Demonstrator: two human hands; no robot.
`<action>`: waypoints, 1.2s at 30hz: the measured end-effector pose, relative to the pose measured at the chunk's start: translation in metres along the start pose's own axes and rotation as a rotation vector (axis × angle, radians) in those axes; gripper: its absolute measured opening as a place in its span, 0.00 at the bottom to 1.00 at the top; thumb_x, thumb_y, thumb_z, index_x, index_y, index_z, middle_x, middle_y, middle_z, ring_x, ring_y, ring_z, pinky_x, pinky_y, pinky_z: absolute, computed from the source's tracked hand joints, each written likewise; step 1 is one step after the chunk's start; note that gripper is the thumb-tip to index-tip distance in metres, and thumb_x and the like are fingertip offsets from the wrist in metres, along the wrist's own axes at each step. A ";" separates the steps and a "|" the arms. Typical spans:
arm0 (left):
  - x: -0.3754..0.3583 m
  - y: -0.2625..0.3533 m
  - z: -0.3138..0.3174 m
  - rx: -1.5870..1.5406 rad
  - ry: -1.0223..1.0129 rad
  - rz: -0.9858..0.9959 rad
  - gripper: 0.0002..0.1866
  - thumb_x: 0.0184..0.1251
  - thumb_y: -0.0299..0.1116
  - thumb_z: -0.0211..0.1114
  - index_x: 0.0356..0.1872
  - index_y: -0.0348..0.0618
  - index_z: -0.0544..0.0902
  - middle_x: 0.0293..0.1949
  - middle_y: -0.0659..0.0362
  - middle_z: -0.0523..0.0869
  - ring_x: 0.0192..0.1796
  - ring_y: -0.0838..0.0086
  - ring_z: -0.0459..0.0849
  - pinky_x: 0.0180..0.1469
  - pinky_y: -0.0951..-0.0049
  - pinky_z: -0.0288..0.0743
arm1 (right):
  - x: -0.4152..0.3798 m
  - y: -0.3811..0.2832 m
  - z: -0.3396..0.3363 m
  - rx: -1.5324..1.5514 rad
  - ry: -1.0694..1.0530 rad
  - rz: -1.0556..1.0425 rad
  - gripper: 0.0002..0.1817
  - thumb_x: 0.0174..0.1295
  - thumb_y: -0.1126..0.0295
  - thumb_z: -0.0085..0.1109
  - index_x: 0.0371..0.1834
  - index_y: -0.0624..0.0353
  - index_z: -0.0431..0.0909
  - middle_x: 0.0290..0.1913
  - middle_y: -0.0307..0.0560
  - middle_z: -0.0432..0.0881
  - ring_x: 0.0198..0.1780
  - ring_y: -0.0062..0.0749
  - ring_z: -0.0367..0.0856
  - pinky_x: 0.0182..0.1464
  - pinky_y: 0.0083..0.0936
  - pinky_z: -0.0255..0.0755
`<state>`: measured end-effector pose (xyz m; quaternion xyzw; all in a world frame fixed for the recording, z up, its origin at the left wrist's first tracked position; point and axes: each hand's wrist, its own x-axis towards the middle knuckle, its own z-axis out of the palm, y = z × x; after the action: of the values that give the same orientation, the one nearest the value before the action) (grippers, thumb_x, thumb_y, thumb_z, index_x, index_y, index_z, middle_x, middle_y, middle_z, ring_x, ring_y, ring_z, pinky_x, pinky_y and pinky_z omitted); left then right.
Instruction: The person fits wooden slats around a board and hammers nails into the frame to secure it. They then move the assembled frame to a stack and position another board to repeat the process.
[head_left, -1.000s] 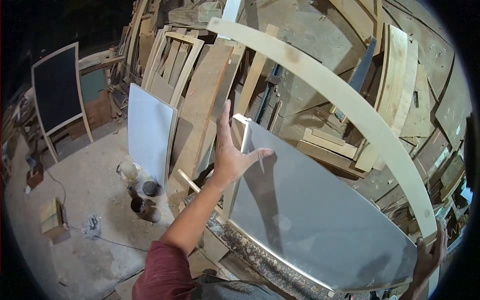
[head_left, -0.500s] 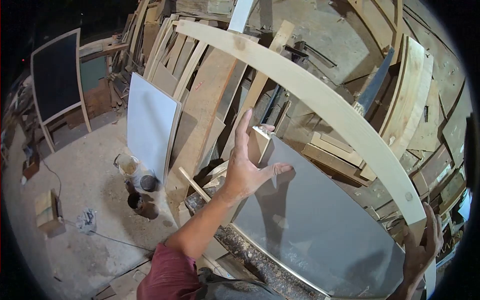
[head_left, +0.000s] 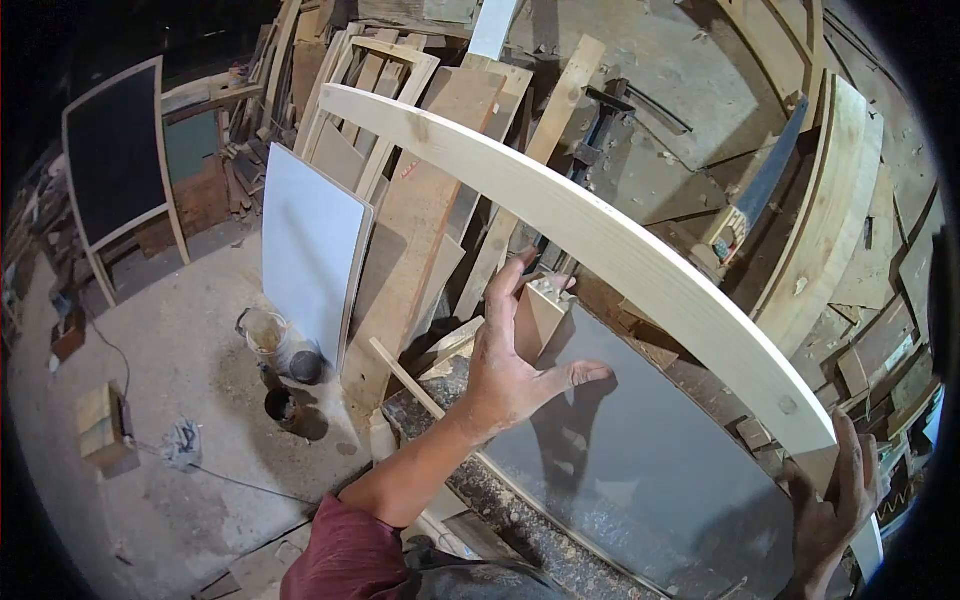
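A grey panel [head_left: 650, 450] with a pale wood edge lies tilted in front of me. My left hand [head_left: 515, 365] grips its upper left corner, fingers behind the edge and thumb spread on the grey face. A long pale wooden plank [head_left: 600, 245] runs above the panel from the upper left down to the lower right. My right hand [head_left: 830, 510] holds the plank's lower right end, at the panel's right corner.
Stacked boards and frames [head_left: 400, 130] lean against the wall behind. A second grey panel [head_left: 310, 250] stands upright at the left, with a bucket [head_left: 265, 335] and cans beside it. A dark framed board [head_left: 115, 160] stands far left. A wood block [head_left: 100, 430] and cable lie on the concrete floor.
The panel and plank have dropped lower and nearer to me. My left hand has stayed at the panel's corner, and my right hand has kept hold of the plank's end.
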<state>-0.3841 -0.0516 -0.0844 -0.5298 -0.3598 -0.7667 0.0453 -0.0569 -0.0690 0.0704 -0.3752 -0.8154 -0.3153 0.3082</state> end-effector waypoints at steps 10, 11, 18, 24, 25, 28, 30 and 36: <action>0.000 0.007 -0.001 -0.055 0.015 -0.017 0.58 0.42 0.45 0.82 0.70 0.38 0.51 0.56 0.45 0.75 0.61 0.62 0.74 0.65 0.59 0.66 | -0.001 -0.005 0.005 -0.080 0.007 -0.043 0.44 0.47 0.34 0.63 0.58 0.61 0.76 0.27 0.42 0.71 0.26 0.25 0.68 0.25 0.27 0.60; 0.001 0.006 -0.002 -0.041 0.009 -0.009 0.58 0.42 0.45 0.82 0.70 0.37 0.51 0.57 0.45 0.75 0.61 0.62 0.74 0.65 0.59 0.66 | -0.002 -0.005 0.005 -0.068 -0.018 -0.001 0.44 0.48 0.34 0.63 0.58 0.61 0.77 0.27 0.41 0.71 0.25 0.25 0.66 0.24 0.26 0.58; 0.001 0.007 -0.001 -0.008 0.004 0.000 0.58 0.43 0.45 0.81 0.71 0.38 0.51 0.57 0.45 0.74 0.61 0.63 0.74 0.65 0.60 0.66 | 0.000 0.004 0.016 -0.033 0.124 -0.157 0.42 0.47 0.38 0.67 0.58 0.61 0.77 0.27 0.39 0.70 0.22 0.21 0.60 0.22 0.24 0.53; 0.001 0.003 -0.001 0.014 -0.003 0.020 0.59 0.43 0.46 0.81 0.71 0.38 0.50 0.57 0.46 0.75 0.61 0.63 0.75 0.64 0.61 0.67 | 0.001 -0.001 0.011 -0.103 0.060 -0.148 0.40 0.47 0.42 0.69 0.58 0.62 0.77 0.27 0.39 0.69 0.21 0.21 0.59 0.22 0.25 0.52; 0.001 0.003 0.000 0.013 -0.004 0.020 0.59 0.43 0.46 0.81 0.71 0.38 0.50 0.57 0.46 0.75 0.61 0.63 0.75 0.64 0.61 0.67 | -0.001 -0.003 0.009 -0.084 0.051 -0.104 0.40 0.47 0.43 0.69 0.57 0.62 0.77 0.27 0.39 0.69 0.21 0.21 0.59 0.22 0.26 0.52; 0.000 0.003 0.002 -0.032 0.013 0.010 0.58 0.43 0.46 0.81 0.71 0.38 0.51 0.58 0.45 0.75 0.60 0.63 0.75 0.64 0.61 0.67 | 0.005 -0.002 0.010 -0.069 0.081 -0.141 0.40 0.47 0.43 0.69 0.57 0.63 0.77 0.26 0.40 0.68 0.21 0.21 0.58 0.23 0.26 0.52; 0.001 0.002 0.002 -0.008 0.010 0.026 0.58 0.43 0.45 0.81 0.71 0.39 0.51 0.58 0.45 0.74 0.61 0.62 0.75 0.64 0.60 0.68 | 0.009 -0.001 0.011 -0.073 0.120 -0.222 0.40 0.47 0.43 0.69 0.57 0.63 0.77 0.26 0.40 0.68 0.21 0.21 0.58 0.23 0.27 0.52; 0.003 0.000 0.005 0.004 0.011 0.058 0.58 0.42 0.45 0.81 0.71 0.39 0.52 0.61 0.44 0.72 0.62 0.61 0.74 0.65 0.58 0.66 | 0.006 0.000 0.013 -0.111 0.081 -0.150 0.41 0.46 0.41 0.68 0.57 0.63 0.77 0.25 0.39 0.66 0.21 0.21 0.57 0.23 0.27 0.51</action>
<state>-0.3813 -0.0473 -0.0815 -0.5356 -0.3456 -0.7673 0.0707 -0.0634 -0.0563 0.0667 -0.3164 -0.8094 -0.3970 0.2951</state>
